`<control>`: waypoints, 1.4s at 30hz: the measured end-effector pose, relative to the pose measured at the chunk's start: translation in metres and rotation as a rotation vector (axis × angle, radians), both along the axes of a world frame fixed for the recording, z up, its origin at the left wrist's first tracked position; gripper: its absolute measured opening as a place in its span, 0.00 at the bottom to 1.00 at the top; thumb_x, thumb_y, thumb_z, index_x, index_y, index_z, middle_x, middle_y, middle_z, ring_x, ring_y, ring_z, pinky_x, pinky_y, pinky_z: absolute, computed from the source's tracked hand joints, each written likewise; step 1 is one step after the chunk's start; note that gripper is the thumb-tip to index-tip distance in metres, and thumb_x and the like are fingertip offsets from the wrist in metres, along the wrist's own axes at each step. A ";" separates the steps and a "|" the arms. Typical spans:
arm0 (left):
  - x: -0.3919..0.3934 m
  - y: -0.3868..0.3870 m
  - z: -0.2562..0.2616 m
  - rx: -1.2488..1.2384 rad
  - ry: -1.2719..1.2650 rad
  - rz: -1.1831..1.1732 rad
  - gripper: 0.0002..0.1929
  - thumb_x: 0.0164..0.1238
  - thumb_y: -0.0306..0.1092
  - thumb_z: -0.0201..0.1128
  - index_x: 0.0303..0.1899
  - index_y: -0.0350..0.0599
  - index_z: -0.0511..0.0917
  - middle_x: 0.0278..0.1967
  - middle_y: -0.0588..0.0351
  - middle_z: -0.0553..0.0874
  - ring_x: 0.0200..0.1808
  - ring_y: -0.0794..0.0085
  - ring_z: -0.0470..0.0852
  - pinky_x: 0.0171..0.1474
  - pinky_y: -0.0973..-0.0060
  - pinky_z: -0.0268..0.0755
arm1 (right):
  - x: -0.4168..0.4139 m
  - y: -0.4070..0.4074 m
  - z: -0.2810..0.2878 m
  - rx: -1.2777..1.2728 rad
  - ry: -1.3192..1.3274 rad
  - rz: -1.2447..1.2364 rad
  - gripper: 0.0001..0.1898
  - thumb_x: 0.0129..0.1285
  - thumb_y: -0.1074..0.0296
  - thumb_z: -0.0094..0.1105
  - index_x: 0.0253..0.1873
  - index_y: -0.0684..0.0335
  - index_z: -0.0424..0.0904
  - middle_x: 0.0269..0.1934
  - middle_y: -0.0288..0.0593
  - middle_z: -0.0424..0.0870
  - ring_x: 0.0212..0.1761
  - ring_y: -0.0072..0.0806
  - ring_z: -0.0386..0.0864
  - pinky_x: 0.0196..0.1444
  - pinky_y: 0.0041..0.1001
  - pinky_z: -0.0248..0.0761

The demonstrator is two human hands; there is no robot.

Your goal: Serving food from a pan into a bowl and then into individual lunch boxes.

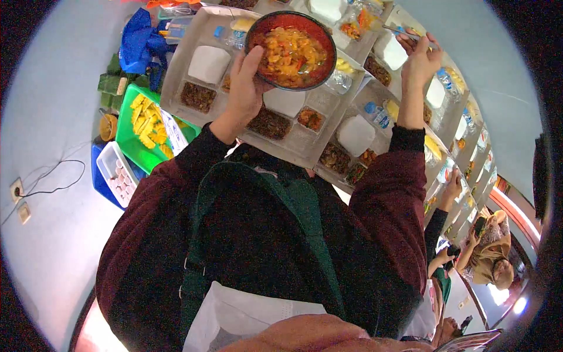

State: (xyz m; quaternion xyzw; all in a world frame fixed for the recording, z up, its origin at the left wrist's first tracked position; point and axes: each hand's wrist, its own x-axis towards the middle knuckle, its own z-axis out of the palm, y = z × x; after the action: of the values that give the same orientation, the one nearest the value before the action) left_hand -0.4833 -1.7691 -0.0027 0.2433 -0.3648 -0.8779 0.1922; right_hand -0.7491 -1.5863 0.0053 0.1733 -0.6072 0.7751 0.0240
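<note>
My left hand (246, 88) grips the near left rim of a round bowl (327, 72), red inside with a dark outside, filled with orange saucy food (292, 53). The bowl is over open cardboard meal boxes (206, 108). Farther right, my right hand (420, 57) holds a thin metal utensil (391, 29) by its handle, above another box; its far end reaches toward orange food in a compartment. The boxes contain white wrapped blocks (209, 64), dark shredded food (198, 97), small water bottles (377, 114) and yellow fruit pieces.
More filled boxes run in rows to the right, where a co-worker's hand (453, 189) reaches in. Two people stand beyond, one in a tan head covering (492, 259). At left are a green basin (127, 127) of cut yellow fruit, a white tray (105, 163) and a blue bag (134, 44).
</note>
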 end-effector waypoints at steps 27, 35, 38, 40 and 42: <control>0.042 0.003 0.026 -0.048 0.019 0.090 0.21 0.64 0.43 0.55 0.53 0.42 0.65 0.46 0.58 0.77 0.42 0.78 0.80 0.34 0.79 0.78 | 0.005 -0.006 -0.010 0.135 0.114 -0.222 0.08 0.64 0.71 0.45 0.38 0.72 0.65 0.28 0.58 0.79 0.27 0.43 0.81 0.29 0.36 0.80; 0.038 0.019 0.039 -0.503 0.107 -0.002 0.26 0.62 0.48 0.56 0.55 0.41 0.64 0.48 0.54 0.75 0.47 0.73 0.78 0.39 0.73 0.80 | 0.072 0.026 0.064 -0.154 -0.021 -0.188 0.08 0.65 0.74 0.39 0.38 0.76 0.64 0.34 0.64 0.77 0.28 0.45 0.80 0.34 0.39 0.80; 0.031 0.024 0.041 -0.103 0.041 -0.114 0.27 0.62 0.48 0.56 0.55 0.39 0.63 0.49 0.53 0.74 0.49 0.70 0.77 0.42 0.68 0.79 | 0.131 0.026 0.099 -0.119 0.108 -0.055 0.06 0.66 0.73 0.42 0.43 0.70 0.62 0.31 0.61 0.78 0.24 0.42 0.80 0.28 0.36 0.79; 0.039 0.029 0.053 -0.136 0.033 -0.135 0.27 0.62 0.48 0.56 0.55 0.39 0.63 0.49 0.52 0.74 0.49 0.70 0.77 0.42 0.67 0.78 | 0.175 0.016 0.103 0.017 0.274 -0.036 0.08 0.66 0.73 0.41 0.47 0.68 0.59 0.32 0.61 0.78 0.25 0.41 0.80 0.29 0.33 0.77; 0.044 0.036 0.064 -0.157 0.044 -0.168 0.27 0.62 0.49 0.56 0.55 0.38 0.64 0.49 0.52 0.74 0.48 0.69 0.77 0.42 0.67 0.78 | 0.200 0.021 0.106 0.204 0.486 -0.022 0.08 0.67 0.72 0.41 0.48 0.68 0.60 0.34 0.59 0.79 0.28 0.37 0.81 0.32 0.30 0.77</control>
State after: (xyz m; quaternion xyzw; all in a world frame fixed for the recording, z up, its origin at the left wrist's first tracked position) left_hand -0.4394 -1.7328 0.0615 0.1767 -0.4472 -0.8648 0.1445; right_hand -0.5491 -1.5658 0.1116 0.3492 -0.6606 0.6450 0.1600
